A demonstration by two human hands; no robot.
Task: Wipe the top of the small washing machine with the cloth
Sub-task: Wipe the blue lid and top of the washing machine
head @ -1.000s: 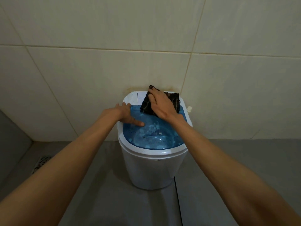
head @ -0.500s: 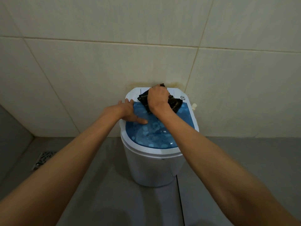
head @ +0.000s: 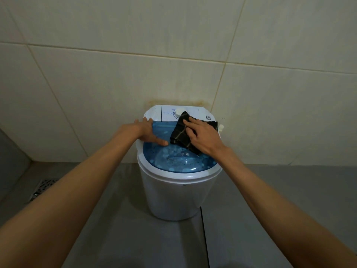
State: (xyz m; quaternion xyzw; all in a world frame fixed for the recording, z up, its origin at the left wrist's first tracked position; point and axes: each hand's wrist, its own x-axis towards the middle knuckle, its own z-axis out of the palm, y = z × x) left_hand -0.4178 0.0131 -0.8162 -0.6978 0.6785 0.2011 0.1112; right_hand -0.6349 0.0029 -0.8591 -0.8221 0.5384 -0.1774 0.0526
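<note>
A small white washing machine (head: 173,198) stands on the floor against the tiled wall. Its top is a translucent blue lid (head: 173,159), with a white control panel and dial (head: 180,111) at the back. A dark checked cloth (head: 179,134) lies on the right rear of the lid, one corner reaching up to the dial. My right hand (head: 202,136) presses flat on the cloth with fingers spread. Resting on the lid's left rear edge, my left hand (head: 148,132) has its fingers apart and its thumb stretched toward the cloth, holding nothing.
Cream wall tiles (head: 96,84) rise directly behind the machine, with a brownish stain just above it. The floor (head: 116,229) is grey, with a metal drain grate (head: 43,187) at the left. A small white fitting (head: 221,127) sticks out at the machine's right rear.
My right hand has slid the cloth from the control panel at the back to the right rear of the blue lid, uncovering the dial. My left hand has stayed on the left edge.
</note>
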